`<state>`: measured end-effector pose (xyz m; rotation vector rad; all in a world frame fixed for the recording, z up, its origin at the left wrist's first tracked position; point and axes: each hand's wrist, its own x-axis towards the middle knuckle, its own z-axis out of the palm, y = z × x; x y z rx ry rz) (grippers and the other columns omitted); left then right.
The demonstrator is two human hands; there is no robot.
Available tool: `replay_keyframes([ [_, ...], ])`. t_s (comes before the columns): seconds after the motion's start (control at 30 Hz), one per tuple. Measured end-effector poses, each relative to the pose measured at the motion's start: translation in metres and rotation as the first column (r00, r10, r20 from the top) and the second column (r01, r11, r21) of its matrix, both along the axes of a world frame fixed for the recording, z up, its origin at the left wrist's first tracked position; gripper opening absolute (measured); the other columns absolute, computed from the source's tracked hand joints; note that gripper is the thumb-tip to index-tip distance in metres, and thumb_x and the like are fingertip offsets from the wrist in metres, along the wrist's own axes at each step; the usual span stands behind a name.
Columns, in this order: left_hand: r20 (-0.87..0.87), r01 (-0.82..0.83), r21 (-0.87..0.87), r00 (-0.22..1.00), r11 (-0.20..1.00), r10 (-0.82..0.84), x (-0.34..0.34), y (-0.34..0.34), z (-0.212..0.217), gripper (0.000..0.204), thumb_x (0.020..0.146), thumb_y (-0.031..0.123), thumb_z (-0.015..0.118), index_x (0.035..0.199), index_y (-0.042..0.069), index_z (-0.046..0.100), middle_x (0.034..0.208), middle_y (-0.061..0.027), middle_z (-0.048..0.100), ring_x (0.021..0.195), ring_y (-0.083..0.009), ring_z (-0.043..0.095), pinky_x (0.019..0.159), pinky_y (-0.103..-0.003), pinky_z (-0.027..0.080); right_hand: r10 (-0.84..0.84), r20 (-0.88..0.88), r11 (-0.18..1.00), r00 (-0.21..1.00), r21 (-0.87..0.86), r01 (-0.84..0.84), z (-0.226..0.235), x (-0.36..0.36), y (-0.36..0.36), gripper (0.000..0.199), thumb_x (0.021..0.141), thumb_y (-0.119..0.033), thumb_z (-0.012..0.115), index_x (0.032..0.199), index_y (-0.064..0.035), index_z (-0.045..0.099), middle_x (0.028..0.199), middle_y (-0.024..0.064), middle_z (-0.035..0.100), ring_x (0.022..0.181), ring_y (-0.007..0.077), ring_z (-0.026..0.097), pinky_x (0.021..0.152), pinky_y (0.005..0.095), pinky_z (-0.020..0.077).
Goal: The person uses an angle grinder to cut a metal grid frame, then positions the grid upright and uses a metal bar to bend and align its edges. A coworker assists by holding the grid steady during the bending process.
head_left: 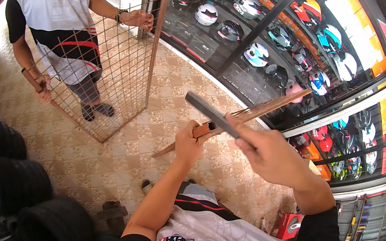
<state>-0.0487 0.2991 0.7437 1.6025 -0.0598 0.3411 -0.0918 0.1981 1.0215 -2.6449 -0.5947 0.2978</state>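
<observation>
My left hand (188, 142) is wrapped round the open end of a brown square tube (203, 130), part of a rust-brown mesh panel (270, 105) seen nearly edge-on. In my right hand (268, 155) is a long, flat, dark grey bar (211, 113); its exact kind cannot be made out. The bar slants across the tube end, close to my left fingers. Whether it touches the tube is unclear. Across from me, another person's hands (138, 19) hold a second mesh panel (111, 68) upright by its brown frame.
Glass display cases with many helmets (256, 55) line the right side. Black tyres (56, 233) are stacked at the left. A dark stand (113, 215) is by my left elbow, and a red box (289, 225) lies near my right arm. Patterned tiles (133, 148) cover the floor.
</observation>
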Motion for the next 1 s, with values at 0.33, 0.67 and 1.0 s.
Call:
replay_keyframes([
  [0.33, -0.019, 0.007, -0.005, 1.0, 1.0, -0.008, 0.003, 0.002, 0.003, 0.039, 0.08, 0.031, 0.089, 0.084, 0.004, 0.062, 0.068, -0.0142, 0.066, 0.061, -0.0307, 0.065, 0.055, -0.038, 0.047, -0.078, -0.039, 0.981, 0.996, -0.182, 0.07, -0.023, -0.003, 0.008, 0.058, 0.102, -0.009, 0.058, 0.158, -0.0132, 0.042, 0.091, 0.0269, 0.069, 0.08, 0.0438, 0.07, 0.073, 0.0465, 0.0551],
  [0.67, 0.017, -0.006, 0.018, 1.0, 1.0, 0.006, 0.002, 0.002, -0.001, 0.04, 0.08, 0.033, 0.088, 0.086, 0.004, 0.062, 0.07, -0.0145, 0.066, 0.063, -0.0337, 0.065, 0.056, -0.04, 0.048, -0.081, 0.127, 0.991, 0.989, -0.095, 0.093, -0.023, -0.01, 0.002, 0.062, 0.099, -0.003, 0.06, 0.158, -0.0087, 0.041, 0.099, 0.0284, 0.07, 0.083, 0.0424, 0.072, 0.074, 0.0445, 0.0556],
  [1.0, 0.002, -0.02, 0.005, 1.0, 1.0, 0.02, 0.004, 0.002, 0.001, 0.041, 0.082, 0.036, 0.087, 0.086, 0.004, 0.062, 0.071, -0.0155, 0.066, 0.065, -0.0364, 0.065, 0.057, -0.041, 0.048, -0.027, -0.045, 0.988, 0.999, -0.155, 0.02, -0.03, -0.002, 0.003, 0.06, 0.101, -0.008, 0.06, 0.158, -0.0097, 0.04, 0.088, 0.0277, 0.067, 0.08, 0.0455, 0.069, 0.072, 0.052, 0.0524],
])
